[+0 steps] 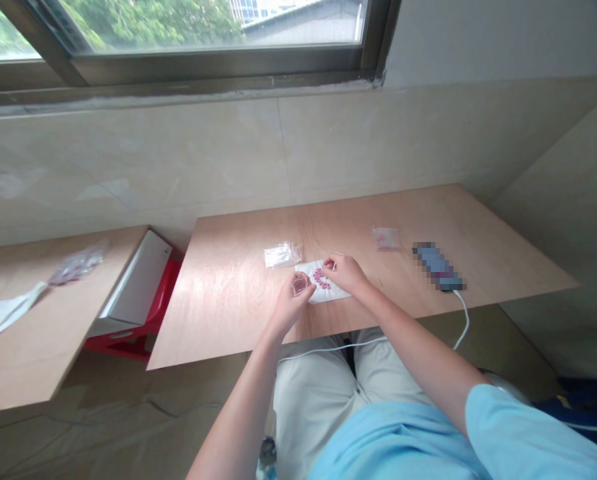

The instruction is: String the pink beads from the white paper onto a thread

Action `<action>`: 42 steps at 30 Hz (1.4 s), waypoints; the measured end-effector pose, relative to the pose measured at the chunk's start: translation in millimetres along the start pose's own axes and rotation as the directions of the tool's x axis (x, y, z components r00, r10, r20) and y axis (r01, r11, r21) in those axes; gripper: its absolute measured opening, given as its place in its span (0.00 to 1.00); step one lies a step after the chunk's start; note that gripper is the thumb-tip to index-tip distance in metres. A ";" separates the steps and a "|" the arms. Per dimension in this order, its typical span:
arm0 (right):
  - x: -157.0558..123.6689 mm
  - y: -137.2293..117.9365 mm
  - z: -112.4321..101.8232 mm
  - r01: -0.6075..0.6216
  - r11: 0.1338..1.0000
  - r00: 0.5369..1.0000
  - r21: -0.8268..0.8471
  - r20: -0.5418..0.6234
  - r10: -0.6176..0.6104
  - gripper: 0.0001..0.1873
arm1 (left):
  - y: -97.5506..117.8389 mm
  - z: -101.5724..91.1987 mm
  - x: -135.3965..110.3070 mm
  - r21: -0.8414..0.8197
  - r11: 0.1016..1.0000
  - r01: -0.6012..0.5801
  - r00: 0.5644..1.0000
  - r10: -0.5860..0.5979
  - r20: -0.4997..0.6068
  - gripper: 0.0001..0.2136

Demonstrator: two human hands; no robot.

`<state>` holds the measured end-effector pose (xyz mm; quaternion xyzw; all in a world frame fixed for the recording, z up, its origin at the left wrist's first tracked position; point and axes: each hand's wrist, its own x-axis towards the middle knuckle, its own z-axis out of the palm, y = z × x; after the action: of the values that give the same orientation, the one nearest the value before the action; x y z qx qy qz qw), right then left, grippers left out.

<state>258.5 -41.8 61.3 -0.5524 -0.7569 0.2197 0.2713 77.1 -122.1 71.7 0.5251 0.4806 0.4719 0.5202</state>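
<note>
A small white cloth or sheet (336,292) lies near the front of the table, with several pinkish-red beads (321,279) grouped on it. At its left edge, my left hand (293,300) curls its thumb and fingers around a small clear, pale-edged thing (299,286), whose kind I cannot make out. My right hand (347,272) reaches over the sheet from the right, its thumb and fingertips pinched together just above the beads. Whatever sits in that pinch is too small to name.
Clear plastic bags (282,255) lie behind the sheet. A small bag with pinkish contents (386,238) and a blurred-out phone (438,267) with a white cable (464,320) are to the right. Another table (78,300) stands left, beside a red stool (166,293).
</note>
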 end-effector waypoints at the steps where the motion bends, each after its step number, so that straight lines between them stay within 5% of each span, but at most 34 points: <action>1: -3.5 -5.8 -6.7 0.035 0.997 0.999 0.074 -0.033 -0.033 0.04 | -0.5 0.6 -0.3 0.004 1.000 0.003 1.000 -0.003 0.006 0.12; 5: -20.3 -35.9 -31.4 0.104 0.943 0.986 0.315 -0.155 -0.057 0.09 | 1.2 6.7 -1.9 0.011 1.000 -0.022 1.000 0.022 0.017 0.12; 10: -32.6 -59.6 -37.6 0.211 0.930 0.973 0.300 0.026 -0.229 0.08 | 12.0 12.5 -5.7 -0.051 0.998 -0.026 0.998 0.029 0.061 0.13; 15: -29.2 -25.4 -26.5 0.046 0.956 0.998 0.289 -0.051 -0.033 0.11 | 17.6 11.1 -10.1 -0.168 0.979 0.115 0.992 -0.106 0.067 0.14; 23: -28.6 45.1 -0.7 -0.112 0.991 0.989 -0.074 0.091 0.118 0.10 | 11.6 5.7 -7.0 -0.310 0.934 0.176 0.983 -0.181 0.013 0.16; 36: -11.4 50.1 17.7 -0.040 0.990 0.995 -0.138 0.086 0.052 0.08 | 4.6 5.8 0.0 -0.116 0.987 0.107 0.994 -0.105 0.029 0.12; 42: -8.2 49.8 11.4 -0.089 0.986 0.996 0.140 0.002 0.089 0.05 | 5.4 5.0 0.2 -0.049 0.996 0.078 0.997 -0.077 0.033 0.11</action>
<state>288.8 -35.4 19.7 -0.5659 -0.7136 0.2827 0.3009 82.1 -122.4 77.0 0.5001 0.4806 0.4552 0.5584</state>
